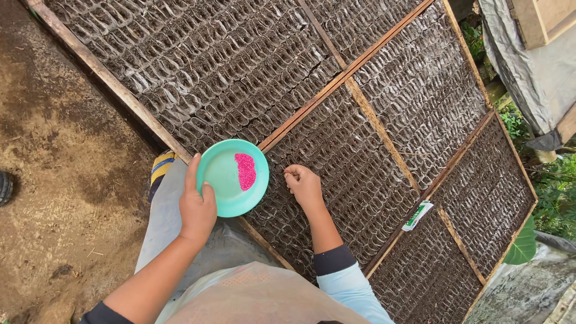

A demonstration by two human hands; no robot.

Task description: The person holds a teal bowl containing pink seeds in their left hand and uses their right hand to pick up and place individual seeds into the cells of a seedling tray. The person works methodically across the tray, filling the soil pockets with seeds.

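My left hand (197,207) grips the near rim of a turquoise plastic plate (225,180), thumb on top. A small heap of bright pink seeds (245,170) lies on the plate's right side. My right hand (304,185) is just right of the plate, fingers pinched together over the soil-filled seedling cells (336,162), fingertips touching or almost touching the soil. What the pinch holds is too small to see. The plate hovers over the bed's wooden edge.
Wooden slats (360,105) divide the bed into several framed sections of small soil pots. A small white and green packet (417,216) lies on a slat to the right. Bare dirt ground (54,168) lies left; a grey tarp (528,66) and green leaves are at right.
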